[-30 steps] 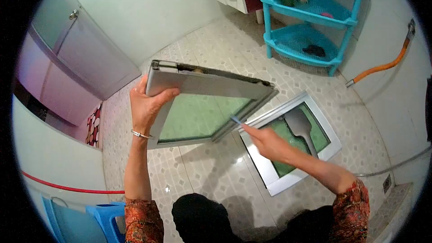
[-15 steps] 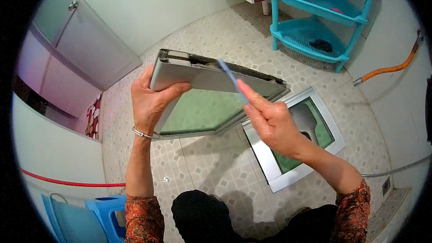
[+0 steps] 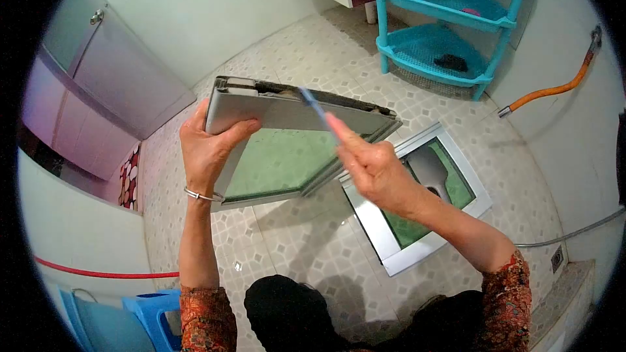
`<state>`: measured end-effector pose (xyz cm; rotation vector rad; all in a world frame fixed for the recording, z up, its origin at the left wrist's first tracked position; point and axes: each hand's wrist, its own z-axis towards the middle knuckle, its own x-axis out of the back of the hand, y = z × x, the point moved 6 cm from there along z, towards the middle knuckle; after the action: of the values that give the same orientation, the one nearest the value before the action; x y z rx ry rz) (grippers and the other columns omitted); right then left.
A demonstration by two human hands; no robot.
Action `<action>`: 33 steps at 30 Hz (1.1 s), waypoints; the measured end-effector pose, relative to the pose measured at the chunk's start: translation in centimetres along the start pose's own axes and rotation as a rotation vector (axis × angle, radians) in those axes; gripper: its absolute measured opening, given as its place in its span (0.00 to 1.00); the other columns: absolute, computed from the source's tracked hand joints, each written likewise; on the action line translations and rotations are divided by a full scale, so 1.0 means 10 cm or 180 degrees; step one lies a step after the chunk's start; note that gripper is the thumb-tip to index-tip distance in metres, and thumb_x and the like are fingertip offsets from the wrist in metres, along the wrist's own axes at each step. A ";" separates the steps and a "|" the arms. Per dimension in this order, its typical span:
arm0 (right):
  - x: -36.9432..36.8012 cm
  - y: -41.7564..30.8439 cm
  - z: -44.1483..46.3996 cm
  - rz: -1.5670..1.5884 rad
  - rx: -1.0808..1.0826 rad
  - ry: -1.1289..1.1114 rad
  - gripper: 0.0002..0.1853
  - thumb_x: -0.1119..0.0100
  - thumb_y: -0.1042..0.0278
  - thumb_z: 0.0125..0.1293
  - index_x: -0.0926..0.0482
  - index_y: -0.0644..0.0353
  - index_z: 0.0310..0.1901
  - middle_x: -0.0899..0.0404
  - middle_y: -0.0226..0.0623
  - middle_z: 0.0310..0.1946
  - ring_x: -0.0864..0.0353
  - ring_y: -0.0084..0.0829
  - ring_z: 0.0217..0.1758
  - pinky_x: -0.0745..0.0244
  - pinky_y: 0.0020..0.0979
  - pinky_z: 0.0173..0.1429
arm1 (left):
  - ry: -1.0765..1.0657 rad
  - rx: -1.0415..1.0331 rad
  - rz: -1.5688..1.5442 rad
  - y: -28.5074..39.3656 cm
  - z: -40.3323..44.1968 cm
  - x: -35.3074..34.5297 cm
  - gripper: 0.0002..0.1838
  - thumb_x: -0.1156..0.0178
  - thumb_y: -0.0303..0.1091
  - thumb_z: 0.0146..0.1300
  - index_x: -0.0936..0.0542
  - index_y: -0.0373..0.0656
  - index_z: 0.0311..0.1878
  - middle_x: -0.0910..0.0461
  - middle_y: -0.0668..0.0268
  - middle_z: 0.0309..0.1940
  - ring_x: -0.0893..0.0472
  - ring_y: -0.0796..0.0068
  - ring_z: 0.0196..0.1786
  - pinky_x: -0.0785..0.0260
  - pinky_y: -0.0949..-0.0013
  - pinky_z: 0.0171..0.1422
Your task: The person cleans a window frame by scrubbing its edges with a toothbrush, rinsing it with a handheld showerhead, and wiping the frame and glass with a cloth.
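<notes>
My left hand (image 3: 207,146) grips a framed glass panel (image 3: 261,105) by its left end, thumb on the face of the silvery frame and fingers behind. The panel is held up and tilted, its greenish glass below the frame and its dirty, dark top groove facing up. In my right hand (image 3: 368,163) is a slim blue toothbrush (image 3: 314,104), slightly blurred. The tip of the brush is at the groove near the middle of the top edge; its bristles are hard to make out.
A second framed panel (image 3: 417,254) lies on the tiled floor (image 3: 287,241) at right. Behind it stands a turquoise corner shelf (image 3: 430,55). An orange hose (image 3: 551,94) hangs from the right wall. A blue stool (image 3: 153,316) and a red hose (image 3: 107,274) are at lower left.
The whole view has shifted slightly, so most things appear a little further left. The toothbrush remains at the groove, and my left hand keeps its hold on the panel.
</notes>
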<state>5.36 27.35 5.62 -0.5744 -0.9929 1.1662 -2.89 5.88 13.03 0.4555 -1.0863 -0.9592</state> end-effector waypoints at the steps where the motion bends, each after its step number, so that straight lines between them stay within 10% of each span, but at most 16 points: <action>1: 0.03 0.24 -0.08 -0.0207 -0.0111 0.0006 0.25 0.53 0.75 0.67 0.37 0.60 0.66 0.38 0.27 0.12 0.41 0.18 0.15 0.42 0.22 0.21 | 0.0039 -0.0011 -0.0087 -0.01 0.00 0.02 0.17 0.26 0.29 0.41 0.18 0.40 0.38 0.17 0.69 0.30 0.21 0.82 0.32 0.28 0.77 0.38; 7: 0.57 1.15 -0.57 -0.0860 -0.0726 0.0311 0.26 0.52 0.76 0.66 0.37 0.57 0.66 0.38 0.29 0.12 0.41 0.18 0.15 0.41 0.23 0.22 | 0.0125 0.0112 -0.0295 -0.11 -0.04 0.14 0.17 0.26 0.29 0.43 0.18 0.40 0.38 0.17 0.70 0.31 0.22 0.83 0.33 0.28 0.78 0.39; 14: 0.04 0.22 0.23 -0.0192 0.0234 -0.0160 0.25 0.53 0.75 0.66 0.36 0.57 0.65 0.36 0.32 0.13 0.40 0.20 0.16 0.39 0.26 0.23 | 0.0099 0.0034 -0.0078 -0.05 -0.02 0.11 0.15 0.27 0.28 0.45 0.18 0.39 0.38 0.18 0.69 0.30 0.22 0.83 0.33 0.29 0.78 0.40; 19: 0.54 1.21 -0.25 -0.0837 -0.1106 -0.0052 0.23 0.53 0.72 0.67 0.35 0.58 0.64 0.38 0.31 0.14 0.39 0.19 0.18 0.37 0.26 0.25 | 0.0166 0.0133 -0.0287 -0.15 -0.03 0.20 0.15 0.28 0.28 0.45 0.18 0.38 0.39 0.18 0.68 0.30 0.22 0.82 0.33 0.29 0.78 0.40; 25: 0.35 0.48 0.08 -0.0243 -0.0294 -0.0032 0.23 0.51 0.70 0.67 0.35 0.59 0.64 0.34 0.35 0.17 0.39 0.19 0.19 0.36 0.27 0.27 | 0.0081 0.0082 -0.0133 -0.17 0.01 0.16 0.15 0.30 0.25 0.48 0.19 0.37 0.41 0.18 0.68 0.32 0.22 0.80 0.33 0.29 0.77 0.41; 31: 0.75 1.52 -0.49 -0.1251 -0.1235 -0.0074 0.22 0.50 0.68 0.67 0.33 0.52 0.64 0.36 0.33 0.14 0.39 0.20 0.19 0.37 0.28 0.27 | -0.0267 -0.0250 -0.0374 -0.68 0.17 0.38 0.15 0.34 0.30 0.56 0.20 0.39 0.47 0.17 0.62 0.40 0.19 0.75 0.40 0.26 0.72 0.48; 33: 1.01 1.61 -0.81 -0.1530 -0.0878 0.0258 0.21 0.51 0.66 0.65 0.30 0.54 0.61 0.30 0.46 0.17 0.31 0.31 0.16 0.32 0.37 0.27 | -0.0164 -0.0058 0.0008 -0.96 0.32 0.51 0.14 0.35 0.34 0.59 0.20 0.40 0.47 0.18 0.64 0.41 0.19 0.75 0.42 0.28 0.71 0.50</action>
<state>5.32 42.98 -7.94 -0.5545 -1.1523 0.5810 -9.13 -3.11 10.19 0.4166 -1.1234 -0.9825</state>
